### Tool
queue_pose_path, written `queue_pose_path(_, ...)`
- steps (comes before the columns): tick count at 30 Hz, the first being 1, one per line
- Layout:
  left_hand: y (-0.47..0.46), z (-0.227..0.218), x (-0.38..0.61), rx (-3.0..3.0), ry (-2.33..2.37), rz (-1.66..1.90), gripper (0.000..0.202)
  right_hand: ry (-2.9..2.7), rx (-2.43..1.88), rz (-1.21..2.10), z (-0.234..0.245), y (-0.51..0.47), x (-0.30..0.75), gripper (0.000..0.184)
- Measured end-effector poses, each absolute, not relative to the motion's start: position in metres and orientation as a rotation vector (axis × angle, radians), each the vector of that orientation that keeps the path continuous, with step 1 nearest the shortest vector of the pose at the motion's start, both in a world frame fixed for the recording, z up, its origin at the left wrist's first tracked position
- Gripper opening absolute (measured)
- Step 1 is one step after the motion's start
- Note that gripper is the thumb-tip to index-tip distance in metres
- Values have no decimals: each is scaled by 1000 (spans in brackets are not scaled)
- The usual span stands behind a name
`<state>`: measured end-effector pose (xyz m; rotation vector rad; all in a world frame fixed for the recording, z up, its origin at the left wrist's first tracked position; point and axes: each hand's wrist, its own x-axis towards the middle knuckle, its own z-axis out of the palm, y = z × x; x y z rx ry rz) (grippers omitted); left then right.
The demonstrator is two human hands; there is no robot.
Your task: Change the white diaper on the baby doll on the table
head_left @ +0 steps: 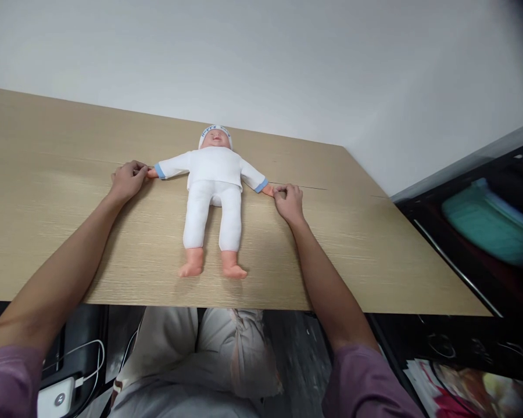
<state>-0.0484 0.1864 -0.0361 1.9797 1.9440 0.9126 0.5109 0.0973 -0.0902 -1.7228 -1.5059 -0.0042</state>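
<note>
A baby doll (215, 168) lies on its back on the wooden table, its head toward the wall and its bare feet toward me. It wears a white top and trousers with blue cuffs, and a white cap (217, 128) with blue lettering. Both doll arms are stretched out sideways. My left hand (129, 179) pinches the doll's hand on the left side between thumb and fingers. On the other side, my right hand (289, 201) grips the doll's other hand with its fingertips. Both my forearms rest across the table's front edge.
The light wooden table (91, 133) meets a pale wall (261, 64) at the back. A dark unit with a teal item (492, 220) stands at the right. Below the table at left is a white device (56, 397) with a cable; colourful papers (448, 389) lie at lower right.
</note>
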Motion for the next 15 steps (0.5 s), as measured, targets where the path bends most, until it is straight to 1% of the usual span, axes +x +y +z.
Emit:
queue_pose_path(5, 180, -35, -45, 1965, 1927, 906, 36, -1539, -1720, -34, -95, 96, 514, 23)
queue_pose_path(7, 177, -35, -43, 1987, 1920, 941, 36, -1528, -1705, -52, -95, 94, 513, 32)
queue_pose_path(9, 172, -30, -37, 2017, 1906, 1009, 41, -1472, -1689, -58, -90, 94, 508, 47)
queue_pose_path(12, 148, -8, -18, 2019, 1862, 1223, 48, -1353, -1679, -48, -68, 88, 491, 69)
queue_pose_path(15, 81, 15, 6, 1986, 1625, 1591, 49, -1315, -1590, -44, -42, 50, 460, 76)
